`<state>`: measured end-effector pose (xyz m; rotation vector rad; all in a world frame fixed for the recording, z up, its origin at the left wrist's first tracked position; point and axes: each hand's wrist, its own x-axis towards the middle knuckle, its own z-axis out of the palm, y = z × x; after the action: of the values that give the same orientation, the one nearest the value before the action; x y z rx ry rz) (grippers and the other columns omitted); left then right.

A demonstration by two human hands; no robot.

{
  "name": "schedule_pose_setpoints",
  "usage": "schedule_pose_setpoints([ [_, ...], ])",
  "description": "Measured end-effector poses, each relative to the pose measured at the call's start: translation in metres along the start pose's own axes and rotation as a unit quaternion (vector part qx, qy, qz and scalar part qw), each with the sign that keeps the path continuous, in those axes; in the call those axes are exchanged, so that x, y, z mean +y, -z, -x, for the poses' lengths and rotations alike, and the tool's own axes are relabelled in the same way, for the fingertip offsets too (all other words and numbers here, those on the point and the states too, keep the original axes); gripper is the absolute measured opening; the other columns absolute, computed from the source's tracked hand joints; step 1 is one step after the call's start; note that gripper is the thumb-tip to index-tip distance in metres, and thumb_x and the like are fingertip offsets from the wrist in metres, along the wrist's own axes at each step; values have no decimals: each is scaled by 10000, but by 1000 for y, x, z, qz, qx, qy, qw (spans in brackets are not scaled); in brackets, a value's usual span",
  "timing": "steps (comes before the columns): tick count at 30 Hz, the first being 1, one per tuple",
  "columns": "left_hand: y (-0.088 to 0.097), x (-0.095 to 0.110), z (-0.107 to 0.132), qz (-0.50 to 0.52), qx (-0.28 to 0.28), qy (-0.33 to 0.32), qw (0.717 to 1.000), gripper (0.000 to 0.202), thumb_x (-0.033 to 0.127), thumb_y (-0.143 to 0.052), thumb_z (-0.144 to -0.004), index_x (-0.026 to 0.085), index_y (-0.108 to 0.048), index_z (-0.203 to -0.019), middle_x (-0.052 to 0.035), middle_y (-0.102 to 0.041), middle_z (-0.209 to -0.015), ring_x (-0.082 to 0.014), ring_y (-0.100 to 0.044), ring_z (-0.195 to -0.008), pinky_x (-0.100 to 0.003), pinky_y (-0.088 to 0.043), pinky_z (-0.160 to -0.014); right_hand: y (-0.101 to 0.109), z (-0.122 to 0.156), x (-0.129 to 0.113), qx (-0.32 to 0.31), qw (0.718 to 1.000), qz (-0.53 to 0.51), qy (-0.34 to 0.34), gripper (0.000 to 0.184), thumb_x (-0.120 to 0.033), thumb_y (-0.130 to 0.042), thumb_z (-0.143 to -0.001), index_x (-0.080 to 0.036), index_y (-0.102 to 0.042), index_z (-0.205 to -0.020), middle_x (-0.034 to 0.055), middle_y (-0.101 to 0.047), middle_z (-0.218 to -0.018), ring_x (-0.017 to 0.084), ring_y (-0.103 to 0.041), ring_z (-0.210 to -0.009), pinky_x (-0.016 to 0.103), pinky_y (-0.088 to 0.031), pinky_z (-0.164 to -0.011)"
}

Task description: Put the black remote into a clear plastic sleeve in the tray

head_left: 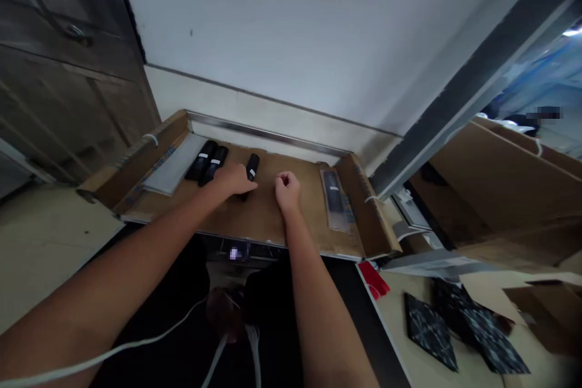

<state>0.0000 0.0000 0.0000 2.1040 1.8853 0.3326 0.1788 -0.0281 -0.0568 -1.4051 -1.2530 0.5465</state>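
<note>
My left hand (234,180) rests on a cardboard-lined work surface (264,212) and grips the near end of a black remote control (252,166) lying there. To the left of that remote lie two more black remotes (208,160) side by side. My right hand (287,189) hovers just right of the left hand, fingers curled loosely with nothing in them. At the right side of the surface lies a remote in a clear plastic bag (334,197).
A stack of clear plastic bags (175,165) lies at the left side of the surface. Cardboard walls (364,206) flank the surface. Patterned black pads (430,330) and a red item (373,280) lie at lower right. White cables (136,345) cross my lap.
</note>
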Motion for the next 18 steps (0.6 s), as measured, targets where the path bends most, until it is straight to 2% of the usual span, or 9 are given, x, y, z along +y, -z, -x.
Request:
schedule_pose_setpoints([
  [4,-15,14,11,114,-9,-46,992,322,483,-700,-639,195,-619,-521,-88,-607,-515,-241,-625,-556,-268,-342,-494,-3,0,-4,-31,999,17,-1,298,-482,-574,-800,-195,-653,-785,16,-644,-756,163,-562,-709,270,-420,-675],
  [7,-26,27,20,177,39,-104,978,313,439,-647,-735,199,-611,-537,-73,-581,-521,-209,-567,-521,-277,-315,-511,-1,-1,-5,-52,998,20,1,371,-553,-592,-805,-192,-650,-743,9,-638,-727,153,-552,-683,259,-404,-641],
  [10,-32,40,27,210,83,-164,960,264,389,-606,-802,187,-647,-636,-78,-620,-603,-198,-559,-562,-279,-323,-543,5,-1,-6,-63,997,-30,-13,406,-579,-593,-805,-196,-586,-674,-24,-577,-646,131,-509,-617,247,-385,-592],
  [14,-30,49,33,220,29,-234,947,213,363,-575,-841,186,-664,-763,-61,-655,-679,-175,-548,-577,-271,-320,-546,10,-3,-3,-46,991,-118,-53,356,-526,-682,-735,-200,-542,-719,-41,-577,-661,122,-531,-614,238,-416,-576],
  [18,-14,34,49,175,11,-238,955,215,375,-551,-865,206,-678,-824,-46,-678,-726,-175,-582,-629,-274,-341,-567,12,-3,-4,-8,968,-221,-122,340,-477,-673,-750,-225,-477,-867,-32,-648,-709,131,-603,-561,257,-485,-545],
])
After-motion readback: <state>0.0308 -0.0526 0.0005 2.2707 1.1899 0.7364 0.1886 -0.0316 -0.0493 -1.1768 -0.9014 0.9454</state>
